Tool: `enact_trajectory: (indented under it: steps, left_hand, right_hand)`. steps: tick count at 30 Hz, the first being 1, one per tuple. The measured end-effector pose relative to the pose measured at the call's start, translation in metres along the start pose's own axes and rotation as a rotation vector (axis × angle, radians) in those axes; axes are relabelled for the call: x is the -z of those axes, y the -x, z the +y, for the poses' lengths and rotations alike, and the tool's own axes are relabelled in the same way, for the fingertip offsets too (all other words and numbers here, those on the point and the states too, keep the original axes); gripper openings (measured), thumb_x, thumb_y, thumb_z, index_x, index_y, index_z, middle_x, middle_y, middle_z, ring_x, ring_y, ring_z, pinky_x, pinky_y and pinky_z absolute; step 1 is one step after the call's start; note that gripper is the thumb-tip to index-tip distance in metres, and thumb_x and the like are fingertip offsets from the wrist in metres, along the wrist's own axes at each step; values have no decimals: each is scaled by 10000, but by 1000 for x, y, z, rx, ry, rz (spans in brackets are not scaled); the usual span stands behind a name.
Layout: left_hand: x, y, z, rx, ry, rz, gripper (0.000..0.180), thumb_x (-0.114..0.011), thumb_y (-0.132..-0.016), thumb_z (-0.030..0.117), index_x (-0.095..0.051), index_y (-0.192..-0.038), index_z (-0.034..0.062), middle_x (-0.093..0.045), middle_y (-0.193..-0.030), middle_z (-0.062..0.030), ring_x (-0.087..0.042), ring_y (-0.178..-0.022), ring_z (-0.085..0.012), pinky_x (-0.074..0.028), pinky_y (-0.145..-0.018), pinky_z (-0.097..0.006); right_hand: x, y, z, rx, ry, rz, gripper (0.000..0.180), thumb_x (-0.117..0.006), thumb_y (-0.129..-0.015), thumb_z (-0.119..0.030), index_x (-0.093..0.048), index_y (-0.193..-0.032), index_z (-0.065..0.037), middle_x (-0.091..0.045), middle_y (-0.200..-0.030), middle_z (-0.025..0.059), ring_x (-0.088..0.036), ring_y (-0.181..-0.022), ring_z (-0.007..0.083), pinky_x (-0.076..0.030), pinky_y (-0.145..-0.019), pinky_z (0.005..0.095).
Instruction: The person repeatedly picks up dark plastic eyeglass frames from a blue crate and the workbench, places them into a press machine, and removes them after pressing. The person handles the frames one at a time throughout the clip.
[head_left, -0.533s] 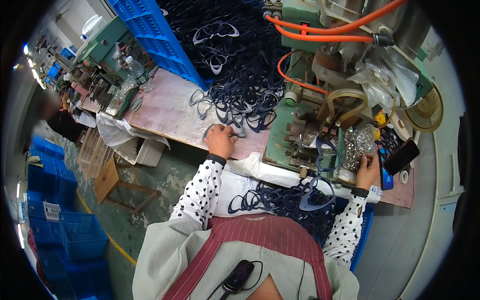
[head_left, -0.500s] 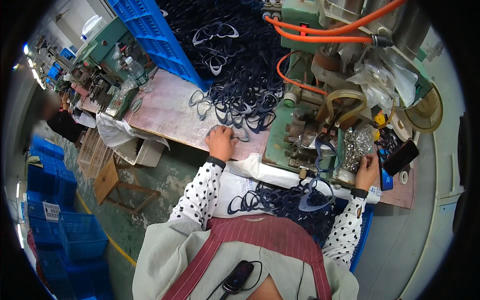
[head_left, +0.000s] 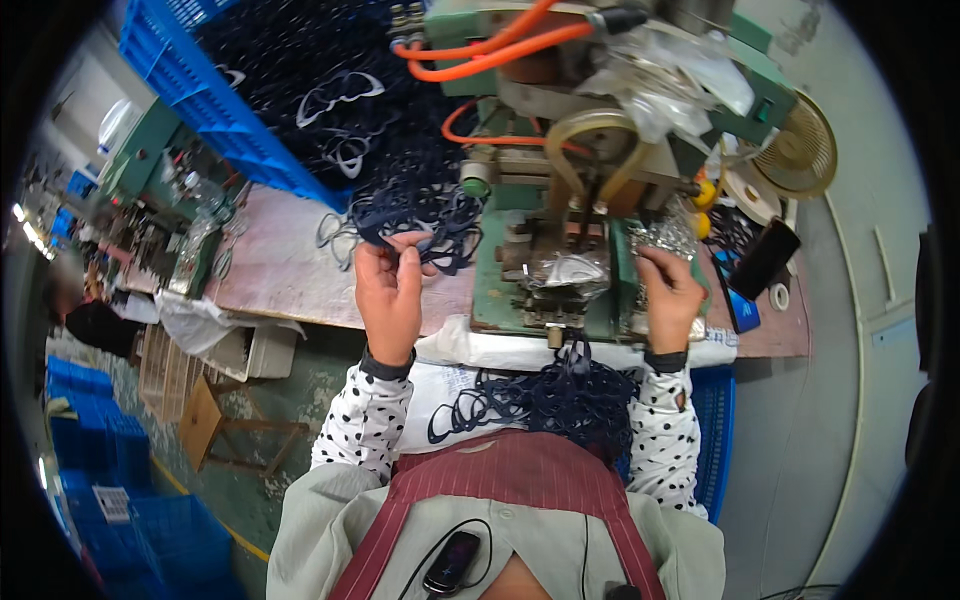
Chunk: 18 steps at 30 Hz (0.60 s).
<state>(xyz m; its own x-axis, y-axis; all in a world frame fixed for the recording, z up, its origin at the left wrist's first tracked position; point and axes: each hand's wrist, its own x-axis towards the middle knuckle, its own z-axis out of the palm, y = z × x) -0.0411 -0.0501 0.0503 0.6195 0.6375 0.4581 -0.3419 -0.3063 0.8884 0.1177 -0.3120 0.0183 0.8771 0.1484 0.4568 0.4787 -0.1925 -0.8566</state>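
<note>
My left hand (head_left: 390, 290) pinches a dark navy loop-shaped frame piece (head_left: 405, 240) at the edge of a tangled pile of the same pieces (head_left: 420, 205) on the worn wooden bench (head_left: 280, 280). My right hand (head_left: 668, 295) rests at the right side of a green press machine (head_left: 560, 250), fingers curled by a heap of small shiny metal parts (head_left: 665, 235); whether it holds one I cannot tell. A silvery shaped die (head_left: 570, 272) sits in the machine between my hands.
A blue crate (head_left: 240, 110) full of dark frame pieces stands at the back left. Orange hoses (head_left: 480, 55) run over the machine. More dark pieces fill a blue bin (head_left: 560, 400) at my lap. A black phone (head_left: 763, 258) and tape roll (head_left: 780, 296) lie right.
The view has swung closer over the machine. My left hand has lifted from the bench onto a frame piece in the pile; my right hand has moved nearer the machine's die.
</note>
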Motion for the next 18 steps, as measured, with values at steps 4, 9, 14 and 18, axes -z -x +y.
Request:
enact_trajectory:
  steps: [4, 9, 14, 18]
  left_hand:
    - [-31, -1, 27, -357, -79, -162, 161, -543, -944, 8, -504, -1094, -31, -642, -1037, -155, -629, -879, -181, -496, -823, -277]
    - [-62, -20, 46, -197, -13, -110, 177, -533, -992, 87, -568, -1105, -45, -670, -961, -114, -683, -858, -157, -514, -727, -247]
    - [-61, -34, 52, -72, 171, -152, 165, -510, -996, 71, -589, -1101, -29, -669, -975, -83, -676, -871, -142, -505, -745, -232]
    - [-62, -24, 51, -86, 127, -126, 170, -507, -995, 74, -589, -1092, -39, -671, -975, -92, -671, -857, -143, -508, -747, -239]
  right_hand:
    - [-19, 3, -50, 118, -29, -63, 155, -701, -761, -11, -736, -910, -36, -689, -893, 78, -590, -878, 212, -459, -826, 313]
    - [-42, 11, -58, 52, -13, -4, 253, -734, -715, -38, -690, -964, -42, -688, -892, 68, -593, -862, 203, -432, -846, 318]
    - [-55, 10, -55, -82, -211, -22, 457, -748, -703, -42, -561, -1117, 0, -696, -904, 76, -637, -839, 198, -386, -912, 326]
    - [-59, 10, -54, -192, -391, -37, 495, -745, -724, -8, -507, -1158, 20, -702, -863, 95, -640, -830, 138, -466, -826, 285]
